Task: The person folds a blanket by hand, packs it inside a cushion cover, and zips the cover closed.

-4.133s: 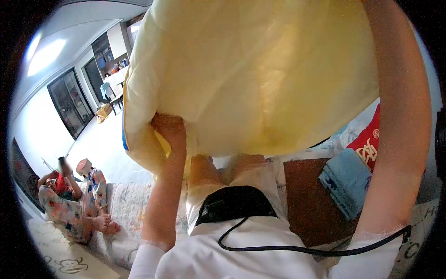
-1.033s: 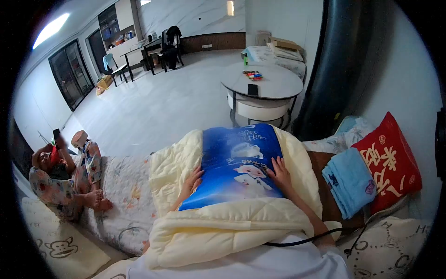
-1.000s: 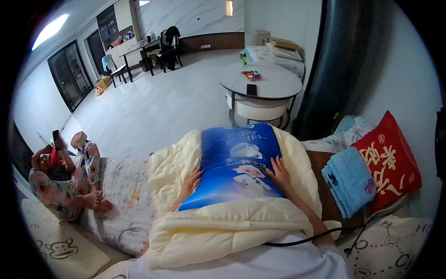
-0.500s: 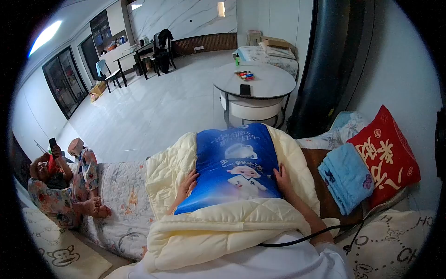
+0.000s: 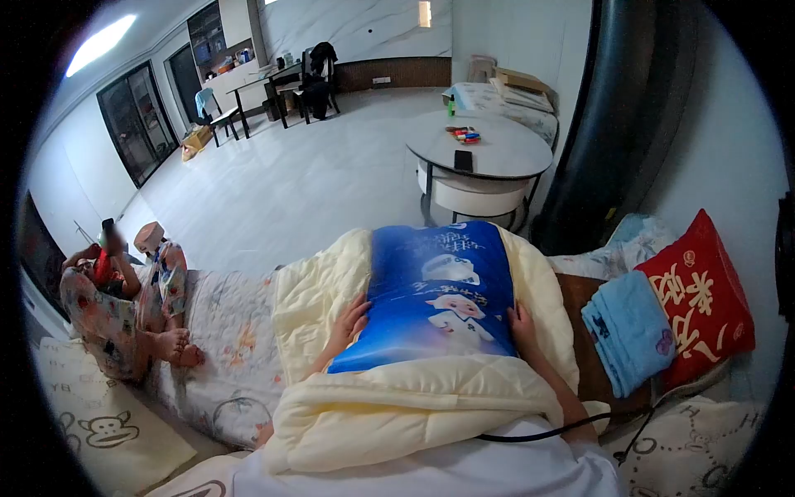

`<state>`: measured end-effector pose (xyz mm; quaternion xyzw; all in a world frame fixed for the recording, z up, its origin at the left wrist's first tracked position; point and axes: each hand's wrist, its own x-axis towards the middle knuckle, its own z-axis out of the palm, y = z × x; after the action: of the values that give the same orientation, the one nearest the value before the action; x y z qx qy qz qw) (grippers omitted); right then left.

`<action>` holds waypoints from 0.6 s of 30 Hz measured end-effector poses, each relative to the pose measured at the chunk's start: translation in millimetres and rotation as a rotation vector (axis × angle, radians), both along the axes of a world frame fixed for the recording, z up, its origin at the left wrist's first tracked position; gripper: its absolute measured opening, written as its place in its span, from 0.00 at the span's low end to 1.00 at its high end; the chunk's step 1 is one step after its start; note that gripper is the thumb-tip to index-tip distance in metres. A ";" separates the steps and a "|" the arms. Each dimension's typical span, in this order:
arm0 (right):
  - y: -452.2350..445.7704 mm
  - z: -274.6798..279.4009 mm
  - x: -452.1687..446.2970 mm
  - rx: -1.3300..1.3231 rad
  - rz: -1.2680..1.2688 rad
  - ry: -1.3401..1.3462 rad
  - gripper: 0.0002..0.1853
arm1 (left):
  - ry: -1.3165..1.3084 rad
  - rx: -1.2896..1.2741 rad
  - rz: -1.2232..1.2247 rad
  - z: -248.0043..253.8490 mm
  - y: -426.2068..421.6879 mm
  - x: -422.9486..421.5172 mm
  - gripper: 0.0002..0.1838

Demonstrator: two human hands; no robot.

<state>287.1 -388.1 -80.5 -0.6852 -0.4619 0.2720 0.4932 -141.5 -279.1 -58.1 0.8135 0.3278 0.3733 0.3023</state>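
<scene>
Head view: hands [image 5: 351, 320] flank the blue panel [image 5: 435, 311], grip unclear, folded towel [image 5: 627, 330] beside red cushion [image 5: 714, 311].

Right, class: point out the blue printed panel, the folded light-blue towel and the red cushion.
Blue printed panel [image 5: 439, 300], head view: middle of its printed face.
Folded light-blue towel [image 5: 627, 330], head view: middle of its top.
Red cushion [image 5: 708, 302], head view: its front face.

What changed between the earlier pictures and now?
The cream quilted blanket, held up at first, now lies across the lap. The left hand, once gripping it, rests at the left edge of the glossy blue panel; the right hand shifted right, to its opposite edge. The folded light-blue towel and red cushion stayed.
</scene>
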 end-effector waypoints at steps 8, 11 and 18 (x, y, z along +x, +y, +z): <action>-2.9 7.3 -4.3 -0.007 -0.026 -0.032 0.25 | -0.010 0.073 -0.029 -13.3 7.9 -1.5 0.20; -2.5 2.2 -0.4 -0.006 -0.022 -0.088 0.24 | -0.049 -0.050 -0.051 -20.5 11.3 -4.5 0.19; 1.4 -4.7 1.3 0.008 -0.033 -0.133 0.22 | 0.023 0.056 -0.005 -13.0 6.6 -2.3 0.19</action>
<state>288.4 -386.8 -85.2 -0.7073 -0.4833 0.2156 0.4686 -143.8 -272.5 -71.2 0.8266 0.3186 0.3724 0.2766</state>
